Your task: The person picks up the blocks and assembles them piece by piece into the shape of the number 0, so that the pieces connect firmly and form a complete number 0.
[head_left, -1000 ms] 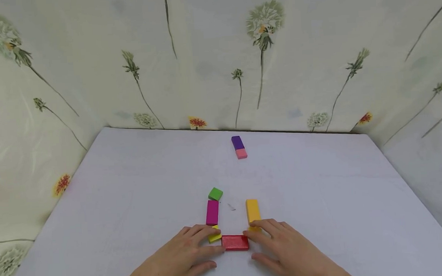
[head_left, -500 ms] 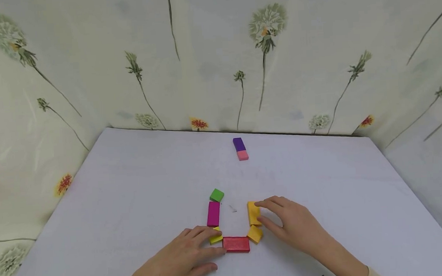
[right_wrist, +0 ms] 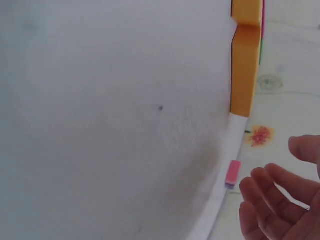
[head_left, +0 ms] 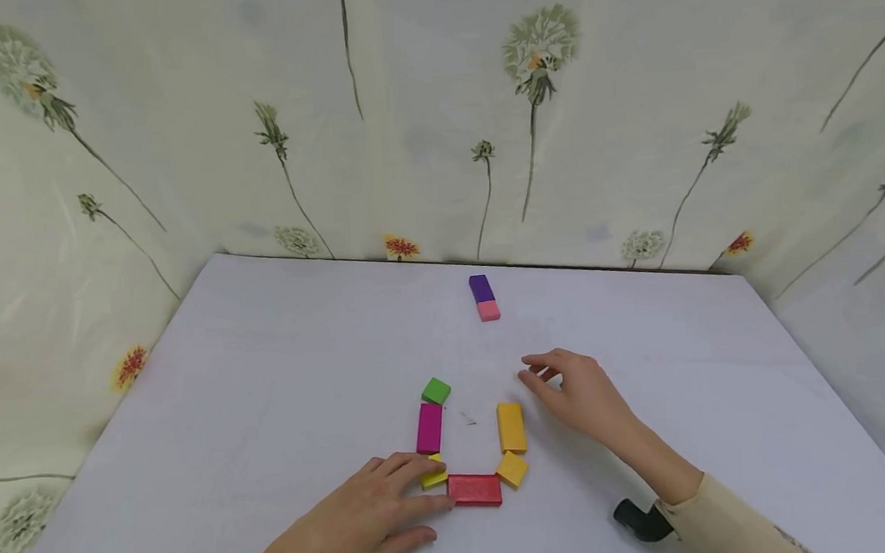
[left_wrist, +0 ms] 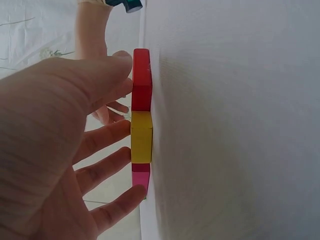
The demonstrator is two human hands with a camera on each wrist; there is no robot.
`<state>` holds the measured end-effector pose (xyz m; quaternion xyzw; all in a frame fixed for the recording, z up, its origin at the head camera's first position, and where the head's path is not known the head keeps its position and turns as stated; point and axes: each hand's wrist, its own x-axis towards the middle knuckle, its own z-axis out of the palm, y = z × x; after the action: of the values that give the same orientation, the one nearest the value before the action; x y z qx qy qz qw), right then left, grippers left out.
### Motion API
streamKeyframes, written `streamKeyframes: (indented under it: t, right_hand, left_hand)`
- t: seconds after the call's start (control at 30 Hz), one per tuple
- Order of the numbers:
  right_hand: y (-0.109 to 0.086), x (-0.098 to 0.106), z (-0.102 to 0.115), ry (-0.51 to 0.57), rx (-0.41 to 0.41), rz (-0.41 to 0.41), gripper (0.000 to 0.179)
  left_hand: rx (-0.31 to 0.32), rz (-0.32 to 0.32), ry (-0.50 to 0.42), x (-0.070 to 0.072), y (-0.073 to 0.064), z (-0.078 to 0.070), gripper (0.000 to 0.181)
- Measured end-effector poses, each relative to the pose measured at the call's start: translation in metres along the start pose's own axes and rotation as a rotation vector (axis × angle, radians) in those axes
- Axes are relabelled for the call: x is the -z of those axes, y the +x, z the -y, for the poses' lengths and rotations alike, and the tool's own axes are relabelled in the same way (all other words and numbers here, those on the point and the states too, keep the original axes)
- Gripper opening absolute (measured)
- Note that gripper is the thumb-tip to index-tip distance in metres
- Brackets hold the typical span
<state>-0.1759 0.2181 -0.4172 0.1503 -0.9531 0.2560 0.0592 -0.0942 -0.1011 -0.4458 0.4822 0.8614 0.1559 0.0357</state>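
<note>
My left hand (head_left: 365, 514) rests with spread fingers at a small yellow block (head_left: 434, 481) and the left end of a red block (head_left: 474, 490). In the left wrist view its fingertips touch the sides of the yellow block (left_wrist: 142, 137) and a magenta block (left_wrist: 141, 176), while the thumb lies by the red one (left_wrist: 142, 75). My right hand (head_left: 580, 394) hovers with loosely bent fingers and nothing in them, beyond a long yellow-orange block (head_left: 510, 427). A small yellow-orange block (head_left: 512, 469) sits cornerwise between that long block and the red one.
A magenta block (head_left: 430, 428) and a green block (head_left: 437, 390) continue the left side of the U-shaped row. Farther back, a purple block (head_left: 481, 288) and a pink block (head_left: 488, 311) stand end to end on the white table (head_left: 304, 359). Flowered cloth (head_left: 420, 127) hangs behind.
My right hand has left the small yellow-orange block, passed along the long one and moved away toward the back of the table. The left hand has stayed in place.
</note>
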Motion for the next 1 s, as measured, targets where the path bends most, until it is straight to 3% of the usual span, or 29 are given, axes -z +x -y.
streamKeyframes:
  t: [0.27, 0.5, 1.0]
  right_hand:
    - [0.037, -0.008, -0.014, 0.046, -0.118, 0.014, 0.038]
    - [0.065, -0.014, -0.021, 0.055, -0.197, 0.052, 0.046]
    - [0.102, -0.032, -0.014, 0.031, -0.302, 0.073, 0.053]
  left_hand:
    - [0.005, -0.015, 0.003, 0.0, -0.001, 0.0, 0.039]
    - [0.021, 0.018, 0.001, 0.002, 0.0, 0.0, 0.041]
    - [-0.006, -0.026, 0.014, 0.001, -0.001, 0.0, 0.038]
